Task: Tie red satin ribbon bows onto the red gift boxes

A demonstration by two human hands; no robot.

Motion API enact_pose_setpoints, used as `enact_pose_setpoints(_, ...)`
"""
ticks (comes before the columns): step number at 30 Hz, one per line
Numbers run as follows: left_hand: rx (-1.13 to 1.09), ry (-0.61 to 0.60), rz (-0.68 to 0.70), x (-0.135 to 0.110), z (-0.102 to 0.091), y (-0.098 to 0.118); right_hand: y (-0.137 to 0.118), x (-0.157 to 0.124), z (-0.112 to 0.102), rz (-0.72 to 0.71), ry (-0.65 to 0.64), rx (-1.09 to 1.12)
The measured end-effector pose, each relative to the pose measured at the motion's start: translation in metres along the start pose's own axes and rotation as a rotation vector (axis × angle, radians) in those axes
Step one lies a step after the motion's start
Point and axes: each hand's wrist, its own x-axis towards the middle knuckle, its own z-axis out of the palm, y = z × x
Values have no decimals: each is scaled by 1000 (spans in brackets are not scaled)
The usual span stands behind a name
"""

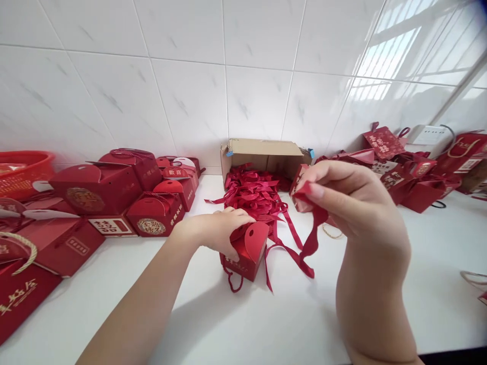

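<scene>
Near the middle of the white table stands a small red gift box (249,256) with rounded top flaps and a dark red cord hanging at its front. My left hand (220,230) grips this box from its left side, fingers over the top. Raised to the right, my right hand (342,197) pinches the end of a red ribbon (314,233) between thumb and forefinger. The ribbon dangles down to the table beside the box. Behind the box spreads a heap of red ribbons (258,192), spilling out of an open cardboard box (266,147).
Stacked red gift boxes (95,187) fill the left side, with an orange-red plastic basket (26,175) behind. More red boxes (418,177) stand at the right, near a white power socket (428,134). A tiled wall (186,101) closes off the back of the white table (274,324).
</scene>
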Motion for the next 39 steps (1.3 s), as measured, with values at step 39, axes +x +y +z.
enact_pose_setpoints(39,-71,233,-141,11,3,30,77,50,-5,637,-455,-666)
